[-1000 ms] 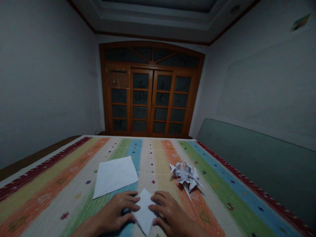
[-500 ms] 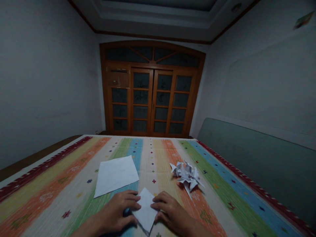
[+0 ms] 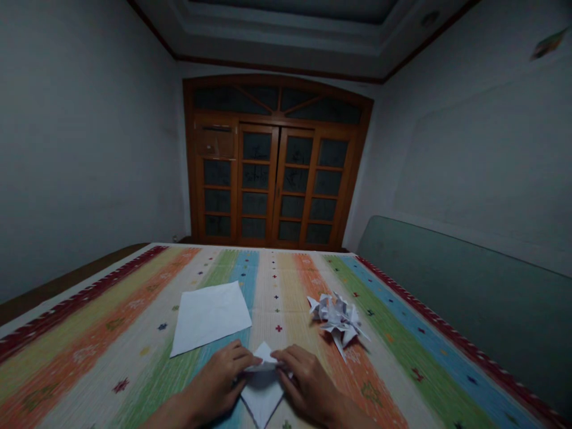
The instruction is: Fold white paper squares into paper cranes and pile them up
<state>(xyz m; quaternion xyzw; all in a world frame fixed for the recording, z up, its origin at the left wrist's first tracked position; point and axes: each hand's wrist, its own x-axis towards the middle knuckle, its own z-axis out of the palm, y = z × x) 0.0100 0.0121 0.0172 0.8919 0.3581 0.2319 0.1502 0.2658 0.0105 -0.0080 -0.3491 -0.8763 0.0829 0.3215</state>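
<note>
A small folded white paper point(image 3: 263, 396) lies at the near edge of the view, its narrow end toward me. Across its upper part a flap is lifted, and a pointed tip shows beyond it. My left hand point(image 3: 223, 375) pinches the flap's left side between thumb and fingers. On the right side, my right hand point(image 3: 306, 378) grips the same flap, fingertips close to those of the left. The undersides of both thumbs are partly hidden. Beyond the left hand lies a flat white paper sheet point(image 3: 212, 316). Several folded paper pieces point(image 3: 338, 319) sit in a pile beyond the right hand.
A striped, patterned tablecloth point(image 3: 147, 333) covers the table. Along the right side stands a pale green panel point(image 3: 465, 286). Wooden double doors point(image 3: 279, 179) with glass panes are at the far end, and white walls point(image 3: 89, 149) flank the room.
The paper's upper flap has been raised and bent, where the paper was flat before. Both hands have moved closer together and now pinch that flap.
</note>
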